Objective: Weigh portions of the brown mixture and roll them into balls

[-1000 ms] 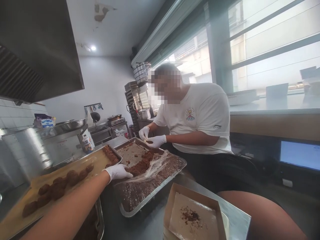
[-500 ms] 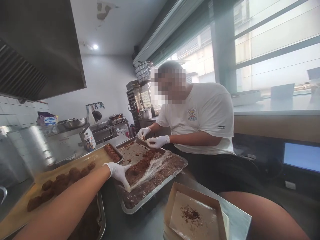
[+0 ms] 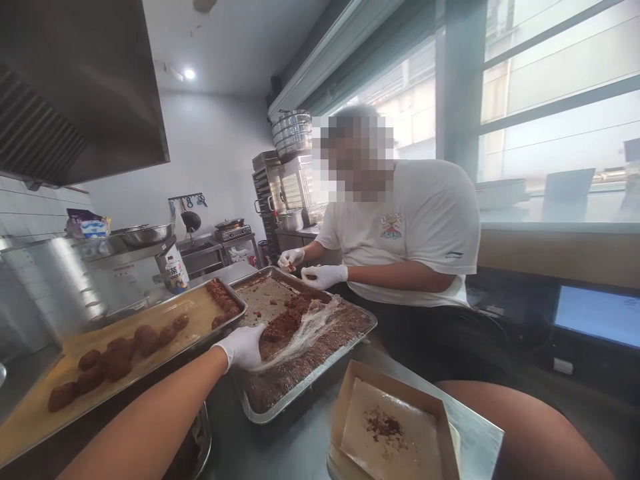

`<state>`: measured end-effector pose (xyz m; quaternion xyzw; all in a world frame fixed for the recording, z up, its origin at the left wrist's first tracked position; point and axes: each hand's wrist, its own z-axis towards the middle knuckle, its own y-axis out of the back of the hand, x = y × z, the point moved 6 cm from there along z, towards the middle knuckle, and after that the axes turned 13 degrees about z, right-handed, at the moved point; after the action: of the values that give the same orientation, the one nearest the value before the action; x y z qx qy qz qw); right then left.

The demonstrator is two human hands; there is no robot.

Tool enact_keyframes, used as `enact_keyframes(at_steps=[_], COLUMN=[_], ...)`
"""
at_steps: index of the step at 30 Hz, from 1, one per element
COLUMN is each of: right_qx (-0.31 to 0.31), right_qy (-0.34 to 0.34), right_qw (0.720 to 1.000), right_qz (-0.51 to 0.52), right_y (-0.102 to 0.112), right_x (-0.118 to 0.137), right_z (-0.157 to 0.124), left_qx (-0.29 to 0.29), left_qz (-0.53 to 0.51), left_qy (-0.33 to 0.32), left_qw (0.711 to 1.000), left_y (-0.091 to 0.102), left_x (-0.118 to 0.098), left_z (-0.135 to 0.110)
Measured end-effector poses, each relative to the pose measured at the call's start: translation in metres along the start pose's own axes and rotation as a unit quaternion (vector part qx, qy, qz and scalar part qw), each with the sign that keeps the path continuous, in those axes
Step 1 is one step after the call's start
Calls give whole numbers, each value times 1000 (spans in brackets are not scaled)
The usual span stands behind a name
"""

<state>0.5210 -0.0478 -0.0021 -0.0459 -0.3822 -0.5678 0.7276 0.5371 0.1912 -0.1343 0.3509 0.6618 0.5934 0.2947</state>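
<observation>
My left hand (image 3: 244, 347), in a white glove, reaches into a metal tray (image 3: 320, 375) and curls its fingers into the brown mixture (image 3: 286, 321) piled there. Crumpled cling film (image 3: 313, 325) lies over the mixture beside my fingers. To the left, a second tray (image 3: 231, 319) lined with yellow paper holds several brown balls (image 3: 145, 338). My right hand is out of view.
Across the tray a person in a white shirt shapes a bit of mixture between two gloved hands (image 3: 324, 275). An open cardboard box (image 3: 390, 427) with crumbs sits near me. Steel pots (image 3: 55, 287), a bottle (image 3: 175, 272) and a rack (image 3: 267, 193) stand behind.
My left hand spread its fingers over the tray edge, then drew back a little and closed into the mixture. The other person's hands kept working at the tray's far corner.
</observation>
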Motion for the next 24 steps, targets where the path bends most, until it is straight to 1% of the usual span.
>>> enact_keyframes(at_steps=[2, 3, 4, 5, 6, 7, 8, 9, 11, 13, 14, 15, 16, 19, 21, 22, 24], right_qx=[-19, -25, -26, -20, -10, 3, 17, 34, 75, 133, 148, 147, 130, 57, 49, 54, 58], right_qy=[2, 1, -2, -6, -12, -19, -29, -34, -23, 59, 99, 123, 127, 79, 64, 69, 102], right_qw=[1000, 999, 999, 999, 999, 999, 998, 997, 994, 986, 980, 978, 981, 995, 996, 994, 987], right_qz=[14, 20, 26, 32, 38, 44, 50, 56, 72, 86, 86, 78, 63, -4, -47, -68, -107], right_y=[67, 96, 118, 134, 143, 145, 142, 133, 108, 78, 66, 57, 52, 50, 54, 57, 65], right_x=[6, 8, 8, 7, 5, 2, -1, -4, -6, 1, 5, 7, 7, 2, 4, 6, 13], right_z=[-7, -11, -15, -20, -27, -36, -47, -61, -96, -133, -150, -164, -174, -184, -183, -182, -180], left_qx=[-16, -22, -27, -30, -32, -33, -34, -36, -39, -47, -51, -56, -60, -69, -74, -77, -82], left_qz=[-1, -4, -8, -15, -24, -35, -49, -66, -100, -134, -151, -168, -184, -238, -274, -291, -320], left_qy=[28, 41, 51, 59, 64, 66, 67, 65, 58, 51, 49, 48, 47, 49, 54, 56, 59], left_qw=[999, 999, 998, 998, 997, 997, 996, 995, 993, 989, 986, 983, 980, 968, 957, 952, 942], left_y=[-3, -4, -5, -6, -6, -6, -5, -4, -2, 0, 0, 1, 1, -1, -2, -3, -4], left_x=[2, 3, 5, 6, 7, 8, 9, 10, 11, 12, 13, 14, 14, 17, 20, 22, 23], left_z=[2, 2, 3, 4, 5, 6, 7, 8, 8, 9, 9, 9, 9, 12, 14, 15, 16])
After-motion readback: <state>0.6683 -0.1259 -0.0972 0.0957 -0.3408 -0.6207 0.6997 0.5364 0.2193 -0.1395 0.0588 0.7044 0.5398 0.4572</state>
